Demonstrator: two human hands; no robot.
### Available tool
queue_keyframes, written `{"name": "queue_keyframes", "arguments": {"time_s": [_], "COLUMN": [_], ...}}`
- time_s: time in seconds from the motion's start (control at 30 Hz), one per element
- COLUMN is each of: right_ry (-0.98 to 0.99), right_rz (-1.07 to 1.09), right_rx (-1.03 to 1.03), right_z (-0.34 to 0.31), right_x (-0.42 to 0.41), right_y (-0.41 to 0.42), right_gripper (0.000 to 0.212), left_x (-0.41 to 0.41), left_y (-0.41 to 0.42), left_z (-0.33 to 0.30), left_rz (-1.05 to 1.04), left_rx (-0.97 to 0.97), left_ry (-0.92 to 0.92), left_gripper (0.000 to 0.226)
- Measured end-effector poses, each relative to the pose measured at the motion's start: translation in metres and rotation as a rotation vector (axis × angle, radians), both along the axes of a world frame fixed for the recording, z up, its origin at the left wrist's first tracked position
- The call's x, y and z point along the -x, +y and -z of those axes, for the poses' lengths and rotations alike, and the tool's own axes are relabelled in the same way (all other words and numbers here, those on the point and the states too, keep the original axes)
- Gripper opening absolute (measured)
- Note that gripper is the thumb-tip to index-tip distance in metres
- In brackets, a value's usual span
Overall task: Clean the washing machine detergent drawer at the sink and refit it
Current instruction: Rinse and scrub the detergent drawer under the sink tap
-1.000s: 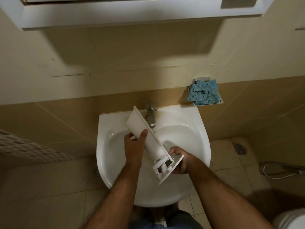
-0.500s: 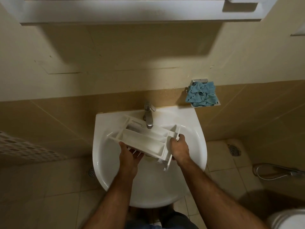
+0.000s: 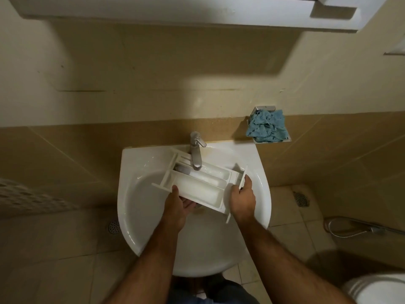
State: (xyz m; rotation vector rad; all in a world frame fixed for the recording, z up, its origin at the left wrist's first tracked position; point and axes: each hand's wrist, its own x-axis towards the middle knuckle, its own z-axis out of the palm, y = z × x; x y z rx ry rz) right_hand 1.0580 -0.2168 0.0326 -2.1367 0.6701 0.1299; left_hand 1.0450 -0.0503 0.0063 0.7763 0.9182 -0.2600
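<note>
Drawer first: we hold the white plastic detergent drawer (image 3: 198, 186), a long tray split into compartments, open side up over the bowl of the white ceramic wall-hung sink (image 3: 140, 207). It lies slanted across the basin, its far end under the spout of the brushed metal single-lever tap (image 3: 195, 153), its flat front panel toward our right. The compartments look pale and wet, though we cannot tell whether water is running from the tap.

Our left hand (image 3: 177, 208) supports the drawer from below at its near left edge, thumb on the rim and fingers curled under the tray. Our right hand (image 3: 242, 199) grips the front-panel end, its fingers wrapped over the panel's edge. Both forearms reach in from the bottom of the view.

Beyond the sink, a crumpled blue terry cloth (image 3: 267, 129) sits on a small metal wall shelf (image 3: 287, 139) just right of the tap, against the tan tiled wall band. A white cabinet underside (image 3: 175, 12) hangs above. On the beige floor tiles we see a round floor drain (image 3: 113, 227) left of the sink, another drain (image 3: 302, 198) to the right, and a chrome hose with spray handle (image 3: 359, 229) lying farther right. The white toilet rim (image 3: 379, 290) shows at the lower right corner, and a white perforated basket (image 3: 24, 199) edges in at the left.
</note>
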Motion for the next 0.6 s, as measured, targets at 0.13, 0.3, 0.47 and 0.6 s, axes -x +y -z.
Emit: {"name": "queue_keyframes", "arguments": {"time_s": [0.13, 0.3, 0.47, 0.6], "right_ry": [-0.030, -0.066, -0.129, -0.125], "right_rz": [0.055, 0.084, 0.133, 0.171], "right_rx": [-0.007, -0.016, -0.023, -0.029], "right_z": [0.001, 0.002, 0.001, -0.002], "right_x": [-0.001, 0.005, 0.015, 0.021], "right_y": [-0.009, -0.011, -0.012, -0.011], "right_gripper": [0.051, 0.055, 0.059, 0.066], "left_x": [-0.001, 0.000, 0.000, 0.001], "left_y": [-0.007, -0.009, -0.008, -0.009], "left_z": [0.001, 0.008, 0.011, 0.011], "left_rz": [0.063, 0.141, 0.201, 0.241], "left_rx": [-0.013, -0.047, -0.055, -0.066], "left_ry": [-0.016, -0.015, -0.020, -0.020], "left_gripper": [0.044, 0.045, 0.043, 0.042]}}
